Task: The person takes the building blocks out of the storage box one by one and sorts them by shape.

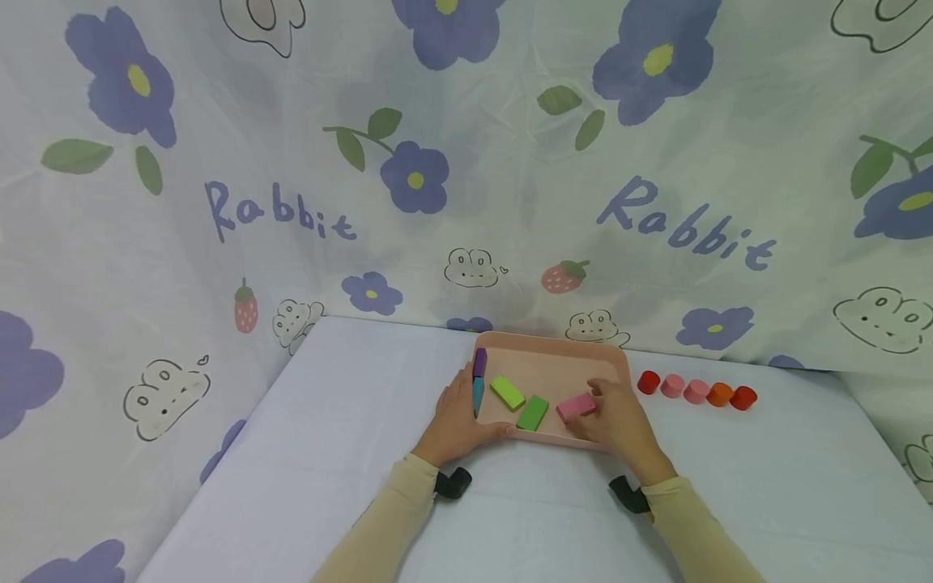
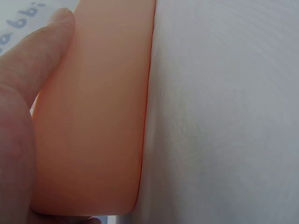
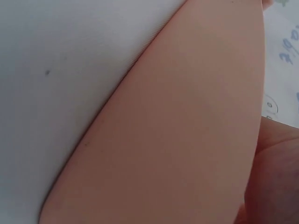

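Note:
A shallow peach-coloured tray (image 1: 547, 346) lies on the white table. My left hand (image 1: 457, 417) rests against its front left corner, the thumb along the front rim and the fingers beside the left wall; the left wrist view shows that thumb (image 2: 42, 51) on the rim. Over the tray's right part, my right hand (image 1: 619, 417) pinches a pink block (image 1: 576, 406) between thumb and fingers. Inside are a lime-green block (image 1: 507, 393), a green block (image 1: 533, 413), and a purple block (image 1: 479, 362) and blue block (image 1: 478, 396) along the left wall. The right wrist view hides the pinched block behind the tray wall (image 3: 177, 116).
Right of the tray runs a row of several small cylinders in red (image 1: 649, 382), pink (image 1: 673, 386) and orange (image 1: 720, 394). A patterned cloth (image 1: 510, 219) hangs behind the table (image 1: 350, 389). Black camera mounts (image 1: 453, 483) sit on both wrists.

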### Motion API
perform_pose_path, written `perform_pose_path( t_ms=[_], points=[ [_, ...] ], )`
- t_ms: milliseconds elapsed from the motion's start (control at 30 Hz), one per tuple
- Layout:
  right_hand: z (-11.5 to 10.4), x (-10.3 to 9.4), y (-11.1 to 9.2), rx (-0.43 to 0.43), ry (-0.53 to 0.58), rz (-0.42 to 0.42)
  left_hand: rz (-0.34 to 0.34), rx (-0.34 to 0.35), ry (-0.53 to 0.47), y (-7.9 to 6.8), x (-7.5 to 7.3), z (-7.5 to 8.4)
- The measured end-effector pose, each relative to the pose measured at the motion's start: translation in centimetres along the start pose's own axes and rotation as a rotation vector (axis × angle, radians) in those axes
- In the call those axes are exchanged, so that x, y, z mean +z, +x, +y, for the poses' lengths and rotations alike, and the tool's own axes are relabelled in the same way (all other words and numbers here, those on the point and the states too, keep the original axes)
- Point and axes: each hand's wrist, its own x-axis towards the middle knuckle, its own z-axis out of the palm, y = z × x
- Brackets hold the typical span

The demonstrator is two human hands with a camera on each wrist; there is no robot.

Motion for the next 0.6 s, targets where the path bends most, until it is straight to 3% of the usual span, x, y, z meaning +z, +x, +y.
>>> perform_pose_path(
  t_ms=[333, 600],
  points=[
    [-0.57, 0.51, -0.05, 0.067, -0.121, -0.062, 0.0, 0.004, 0.006, 0.01, 0.11, 0.02],
    [-0.56, 0.73, 0.03, 0.056, -0.192, -0.05, 0.001, -0.006, 0.01, 0.02, 0.02, 0.12]
  ],
)
